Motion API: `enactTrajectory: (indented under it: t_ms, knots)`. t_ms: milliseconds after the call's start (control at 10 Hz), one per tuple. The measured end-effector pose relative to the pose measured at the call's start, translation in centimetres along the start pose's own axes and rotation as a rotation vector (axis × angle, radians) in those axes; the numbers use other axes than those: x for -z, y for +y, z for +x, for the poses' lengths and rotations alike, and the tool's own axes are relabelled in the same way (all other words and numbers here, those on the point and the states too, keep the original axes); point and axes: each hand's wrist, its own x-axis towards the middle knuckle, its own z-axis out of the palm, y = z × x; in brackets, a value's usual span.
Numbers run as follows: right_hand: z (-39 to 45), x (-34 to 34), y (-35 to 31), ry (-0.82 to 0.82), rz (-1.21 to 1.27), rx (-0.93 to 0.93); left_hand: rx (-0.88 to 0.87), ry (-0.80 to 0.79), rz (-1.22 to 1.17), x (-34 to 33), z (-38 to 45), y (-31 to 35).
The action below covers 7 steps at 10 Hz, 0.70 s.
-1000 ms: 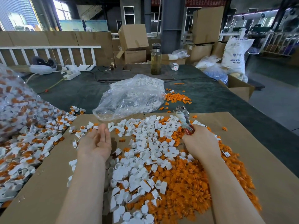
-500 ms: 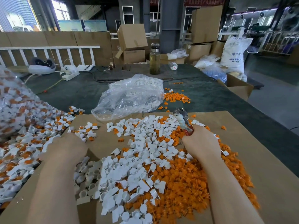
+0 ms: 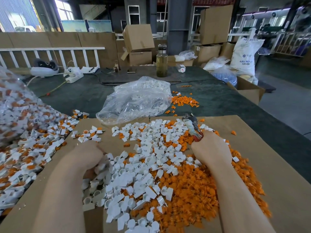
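Seen from the head camera, looking down over both my forearms: my left hand (image 3: 89, 157) sits knuckles up at the left edge of the heap of white plastic pieces (image 3: 144, 158). Its fingers (image 3: 99, 165) are curled down in among them, and they are blurred, so I cannot tell whether they pinch a piece. My right hand (image 3: 212, 148) rests on the far right side of the same heap. Its fingers are wrapped tightly round the red handles of the pliers (image 3: 191, 126), whose metal head points up and away from me (whether its tip is parted I cannot tell).

The white pieces lie mixed into a spread of orange pieces (image 3: 193, 187), which is thickest near me and under my right forearm. Both heaps lie on a cardboard sheet (image 3: 279, 165) laid on the dark green counter (image 3: 218, 100).

Just beyond the cardboard is a clear plastic bag (image 3: 136, 100) with more white parts inside, and a small orange scatter (image 3: 183, 100) lies beside it. A large bag (image 3: 11, 106) of white-and-orange parts spills out at far left. A glass bottle (image 3: 161, 63) stands upright at the counter's far edge, and a white resin sack (image 3: 244, 54) stands off to the right.
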Motion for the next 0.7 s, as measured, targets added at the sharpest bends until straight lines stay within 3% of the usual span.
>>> enactTrajectory:
  t_ms: [400, 700]
  knots:
    - [0.3, -0.3, 0.5, -0.006, -0.054, -0.021, -0.301, 0.014, -0.245, -3.9, -0.2, 4.0]
    - [1.4, -2.3, 0.9, 0.047, -0.198, 0.105, -0.373, 0.008, -0.259, -4.0, 0.0, 4.0]
